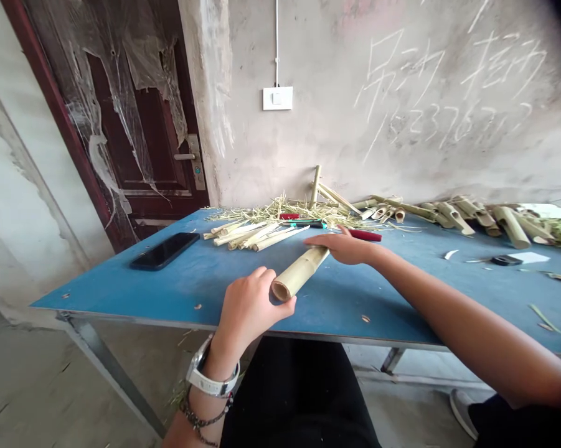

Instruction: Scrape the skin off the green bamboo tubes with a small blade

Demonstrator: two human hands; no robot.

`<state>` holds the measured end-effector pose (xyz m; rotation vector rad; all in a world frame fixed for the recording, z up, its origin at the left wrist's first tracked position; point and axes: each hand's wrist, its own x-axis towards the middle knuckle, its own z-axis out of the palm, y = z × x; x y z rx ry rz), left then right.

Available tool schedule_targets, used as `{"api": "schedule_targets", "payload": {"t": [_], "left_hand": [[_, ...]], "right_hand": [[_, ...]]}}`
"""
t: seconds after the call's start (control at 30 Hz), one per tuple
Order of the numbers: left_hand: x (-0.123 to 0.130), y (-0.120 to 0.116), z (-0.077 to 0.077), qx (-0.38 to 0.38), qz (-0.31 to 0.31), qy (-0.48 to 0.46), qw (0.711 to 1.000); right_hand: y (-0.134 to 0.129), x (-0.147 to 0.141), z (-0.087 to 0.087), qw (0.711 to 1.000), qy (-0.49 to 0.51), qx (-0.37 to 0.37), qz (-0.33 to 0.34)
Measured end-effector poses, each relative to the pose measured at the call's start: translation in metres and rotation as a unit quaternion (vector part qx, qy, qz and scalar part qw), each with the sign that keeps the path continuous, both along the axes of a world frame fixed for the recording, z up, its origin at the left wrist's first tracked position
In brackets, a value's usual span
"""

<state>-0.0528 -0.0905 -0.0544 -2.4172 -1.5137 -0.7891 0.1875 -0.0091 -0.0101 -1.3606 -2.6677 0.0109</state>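
A pale bamboo tube [303,272] lies at a slant over the blue table, its hollow near end facing me. My left hand [253,305] is closed around that near end, thumb below the opening and fingers along the left side. At the far end, my right hand [344,247] grips the tube from above and the right, with its fingers across the top. Just behind the right hand is a red handle [365,235]. Several split bamboo strips [256,234] lie in a row beyond the tube.
A black phone [165,251] rests on the blue table [121,292] at left. Bamboo shavings [280,208], a green-and-black tool [307,223] and another red handle [289,216] lie at the back. Cut bamboo pieces [452,214] are heaped along the wall, near a black-and-white object [518,259].
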Motion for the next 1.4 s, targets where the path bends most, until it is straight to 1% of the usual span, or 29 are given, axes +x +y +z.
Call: {"api": "schedule_targets", "payload": {"t": [0.03, 0.07, 0.1, 0.17, 0.2, 0.27, 0.3, 0.33, 0.4, 0.43, 0.47, 0.5, 0.57, 0.63, 0.67, 0.7, 0.73, 0.8, 0.83, 0.87, 0.9, 0.93, 1.03, 1.1, 1.17, 1.23, 1.3, 1.33, 1.4], "left_hand": [[0.0, 0.0, 0.0, -0.001, -0.003, 0.0, 1.0], [0.001, 0.0, 0.001, -0.002, -0.005, -0.001, 1.0], [0.001, 0.0, 0.001, -0.004, -0.005, -0.002, 1.0], [0.001, 0.0, 0.0, -0.006, -0.002, -0.003, 1.0], [0.001, 0.0, 0.0, -0.006, -0.001, -0.003, 1.0], [0.001, 0.0, -0.001, -0.01, 0.001, -0.007, 1.0], [0.001, 0.0, -0.001, -0.017, 0.002, -0.011, 1.0], [0.001, 0.0, -0.001, -0.025, 0.004, -0.016, 1.0], [0.0, 0.001, -0.001, -0.04, 0.008, -0.023, 0.999], [0.0, 0.001, -0.001, -0.045, 0.009, -0.026, 0.999], [0.0, 0.001, -0.001, -0.047, 0.009, -0.027, 0.998], [0.0, 0.001, -0.001, -0.048, 0.009, -0.027, 0.998], [0.0, 0.001, -0.001, -0.044, 0.008, -0.022, 0.999], [0.0, 0.001, 0.0, -0.041, 0.008, -0.016, 0.999], [0.0, 0.001, 0.0, -0.041, 0.009, -0.016, 0.999], [0.0, 0.001, 0.0, -0.044, 0.008, -0.017, 0.999], [0.0, 0.001, 0.0, -0.048, 0.008, -0.018, 0.999], [0.001, 0.001, 0.001, -0.054, 0.01, -0.02, 0.998], [0.001, 0.001, 0.001, -0.055, 0.009, -0.021, 0.998], [0.001, 0.001, 0.001, -0.055, 0.008, -0.021, 0.998], [0.001, 0.001, 0.001, -0.054, 0.007, -0.021, 0.998], [0.001, 0.001, 0.0, -0.052, 0.006, -0.021, 0.998], [0.001, 0.0, -0.001, -0.042, 0.0, -0.021, 0.999], [0.0, 0.0, -0.001, -0.037, 0.0, -0.017, 0.999], [0.0, 0.0, -0.001, -0.041, 0.001, -0.015, 0.999], [0.0, 0.001, 0.0, -0.047, 0.002, -0.014, 0.999], [0.0, 0.001, 0.001, -0.047, 0.004, -0.017, 0.999], [0.0, 0.0, 0.001, -0.046, 0.006, -0.017, 0.999], [0.0, -0.001, 0.002, -0.046, 0.006, -0.018, 0.999]], "right_hand": [[0.004, 0.005, -0.003, 0.998, -0.008, 0.029, -0.06], [0.005, 0.007, -0.005, 0.996, -0.011, 0.039, -0.08], [0.003, 0.006, -0.004, 0.998, -0.011, 0.024, -0.05], [-0.008, -0.004, 0.003, 0.993, 0.005, -0.054, 0.103], [-0.014, -0.011, 0.008, 0.977, 0.015, -0.098, 0.186], [-0.021, -0.022, 0.014, 0.948, 0.033, -0.155, 0.277], [-0.02, -0.023, 0.014, 0.95, 0.038, -0.157, 0.268], [-0.017, -0.022, 0.011, 0.965, 0.043, -0.134, 0.222], [-0.006, -0.014, 0.003, 0.996, 0.042, -0.047, 0.067], [-0.002, -0.011, -0.002, 0.999, 0.038, -0.007, -0.001], [0.0, -0.008, -0.004, 0.999, 0.035, 0.017, -0.033], [-0.001, -0.008, -0.004, 0.999, 0.036, 0.017, -0.019], [-0.009, -0.014, 0.001, 0.991, 0.041, -0.044, 0.117], [-0.018, -0.022, 0.009, 0.958, 0.047, -0.121, 0.257], [-0.02, -0.023, 0.012, 0.945, 0.046, -0.144, 0.289], [-0.019, -0.023, 0.012, 0.946, 0.045, -0.147, 0.286], [-0.015, -0.021, 0.01, 0.96, 0.044, -0.125, 0.248], [-0.005, -0.014, 0.002, 0.994, 0.038, -0.03, 0.095], [0.0, -0.011, -0.003, 0.999, 0.031, 0.019, 0.011], [0.002, -0.01, -0.006, 0.997, 0.024, 0.053, -0.046], [0.001, -0.011, -0.007, 0.996, 0.019, 0.062, -0.059], [-0.003, -0.014, -0.006, 0.998, 0.018, 0.046, -0.025], [-0.024, -0.03, 0.005, 0.981, 0.027, -0.06, 0.185], [-0.03, -0.034, 0.011, 0.963, 0.026, -0.101, 0.25], [-0.022, -0.026, 0.01, 0.978, 0.017, -0.075, 0.195], [-0.008, -0.013, 0.002, 0.999, -0.001, 0.0, 0.055], [0.002, -0.005, -0.005, 0.997, -0.014, 0.054, -0.06], [0.002, -0.005, -0.005, 0.996, -0.01, 0.054, -0.064], [-0.006, -0.013, -0.001, 0.999, 0.02, -0.006, 0.041]]}}
